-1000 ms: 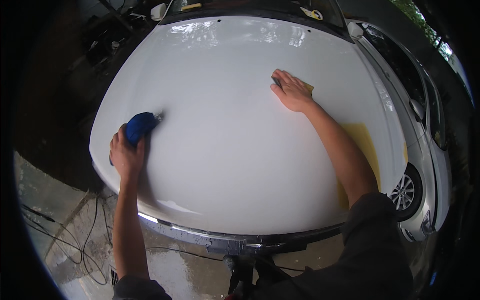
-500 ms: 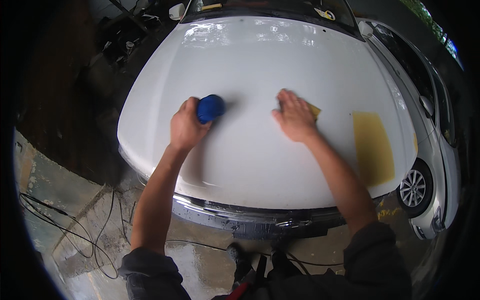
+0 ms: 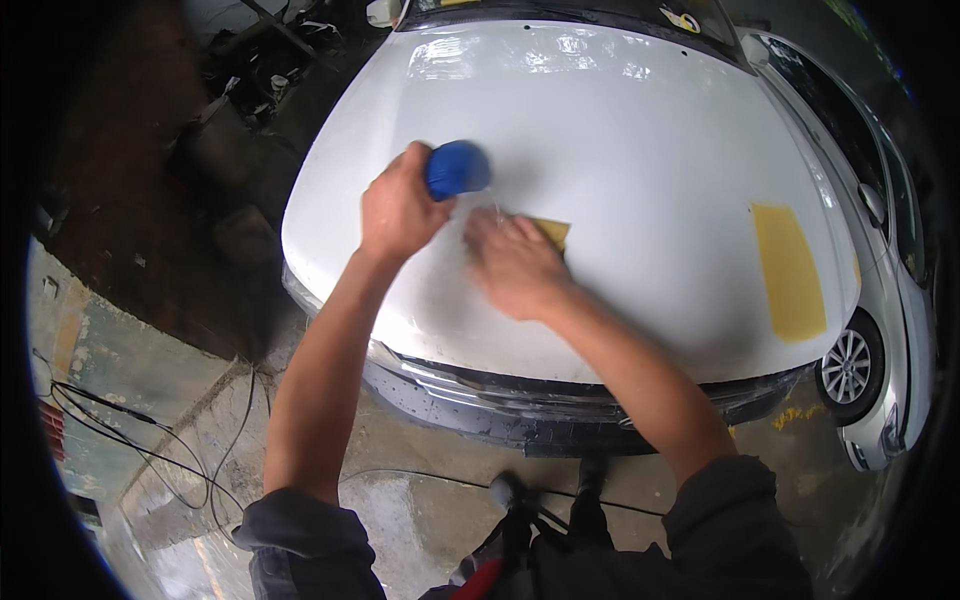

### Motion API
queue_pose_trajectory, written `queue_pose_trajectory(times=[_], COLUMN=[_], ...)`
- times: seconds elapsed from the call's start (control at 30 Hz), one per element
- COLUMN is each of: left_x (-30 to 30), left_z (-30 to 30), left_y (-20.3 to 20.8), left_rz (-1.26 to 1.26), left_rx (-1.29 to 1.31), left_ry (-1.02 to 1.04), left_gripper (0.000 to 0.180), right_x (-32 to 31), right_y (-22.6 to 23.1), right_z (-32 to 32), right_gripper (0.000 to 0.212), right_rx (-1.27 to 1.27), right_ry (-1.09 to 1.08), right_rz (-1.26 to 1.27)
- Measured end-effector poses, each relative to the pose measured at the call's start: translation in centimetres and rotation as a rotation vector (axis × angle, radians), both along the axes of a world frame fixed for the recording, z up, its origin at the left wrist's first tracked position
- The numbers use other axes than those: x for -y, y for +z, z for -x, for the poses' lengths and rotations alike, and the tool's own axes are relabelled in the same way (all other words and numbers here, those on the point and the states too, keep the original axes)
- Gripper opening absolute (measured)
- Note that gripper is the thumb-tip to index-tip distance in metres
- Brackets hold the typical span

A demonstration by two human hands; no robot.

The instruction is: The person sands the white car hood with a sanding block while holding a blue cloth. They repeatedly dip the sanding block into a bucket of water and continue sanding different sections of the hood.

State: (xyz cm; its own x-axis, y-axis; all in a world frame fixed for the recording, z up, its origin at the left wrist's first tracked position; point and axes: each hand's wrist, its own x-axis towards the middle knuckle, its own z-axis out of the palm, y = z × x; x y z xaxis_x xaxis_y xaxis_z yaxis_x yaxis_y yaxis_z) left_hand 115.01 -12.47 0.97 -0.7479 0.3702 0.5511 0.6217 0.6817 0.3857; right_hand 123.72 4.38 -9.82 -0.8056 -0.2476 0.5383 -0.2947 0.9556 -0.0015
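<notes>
My left hand (image 3: 402, 205) is wrapped round a blue bottle (image 3: 458, 170), holding it tilted above the white car hood (image 3: 620, 150). Drops show between the bottle and the hood. Just to the right, my right hand (image 3: 515, 262) lies flat on the hood, its fingers blurred by motion. Under that palm is a piece of yellow sandpaper (image 3: 553, 233), mostly hidden, with one corner sticking out on the right. A flat yellow rectangle (image 3: 790, 272) is on the hood's right side; whether it is a sheet or a coloured patch, I cannot tell.
The front bumper (image 3: 470, 410) runs just ahead of my feet. A second white car (image 3: 850, 180) stands close on the right. Black cables (image 3: 150, 420) lie on the floor at the left and under the bumper. Dark clutter (image 3: 260, 80) fills the back left.
My right hand has slid left across the hood with the sandpaper, close to the bottle. My left hand has moved up and right with the blue bottle. The whole view has shifted slightly.
</notes>
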Motion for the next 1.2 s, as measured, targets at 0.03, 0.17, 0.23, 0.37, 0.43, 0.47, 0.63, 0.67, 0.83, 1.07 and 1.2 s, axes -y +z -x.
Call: queue_pose_trajectory(times=[0.03,0.17,0.23,0.37,0.43,0.47,0.63,0.67,0.83,1.07,1.2], left_x=[2.4,17.5,17.7,17.0,16.6,16.0,17.9,16.9,15.1,15.9,16.9], left_z=[1.7,5.2,5.3,6.1,7.0,7.3,6.1,5.7,5.8,6.3,5.5], left_y=[-1.6,-10.1,-11.8,-12.3,-11.6,-11.3,-10.7,-10.9,-11.2,-11.4,-11.5], left_rz=[0.021,-0.067,-0.231,-0.236,-0.187,-0.153,-0.032,-0.001,-0.066,-0.039,-0.045], left_rx=[-0.036,-0.031,-0.168,-0.112,-0.142,-0.128,-0.052,-0.038,-0.105,-0.125,-0.102], left_ry=[0.081,0.495,0.557,0.587,0.59,0.582,0.699,0.746,0.743,0.736,0.767], left_gripper=[0.046,0.045,0.046,0.049,0.047,0.046,0.045,0.049,0.045,0.049,0.047], right_x=[1.0,-8.1,-16.5,-3.9,5.5,8.5,3.8,-0.8,-11.8,5.5,-3.4], right_y=[-0.1,1.8,0.0,0.8,2.0,1.1,1.0,1.1,1.2,1.5,1.9], right_z=[-0.8,-5.1,-7.4,0.9,4.8,5.9,-0.4,-1.7,0.9,1.9,0.4], right_gripper=[0.055,0.063,0.064,0.059,0.06,0.061,0.063,0.061,0.068,0.068,0.068], right_rx=[0.054,0.473,0.255,0.382,0.365,0.302,0.402,0.469,0.401,0.439,0.531], right_ry=[0.062,-0.335,-0.525,-0.316,-0.125,-0.046,-0.034,-0.207,-0.547,-0.022,-0.242], right_rz=[0.028,0.234,0.104,0.105,0.047,0.049,0.005,0.082,0.034,-0.064,0.002])
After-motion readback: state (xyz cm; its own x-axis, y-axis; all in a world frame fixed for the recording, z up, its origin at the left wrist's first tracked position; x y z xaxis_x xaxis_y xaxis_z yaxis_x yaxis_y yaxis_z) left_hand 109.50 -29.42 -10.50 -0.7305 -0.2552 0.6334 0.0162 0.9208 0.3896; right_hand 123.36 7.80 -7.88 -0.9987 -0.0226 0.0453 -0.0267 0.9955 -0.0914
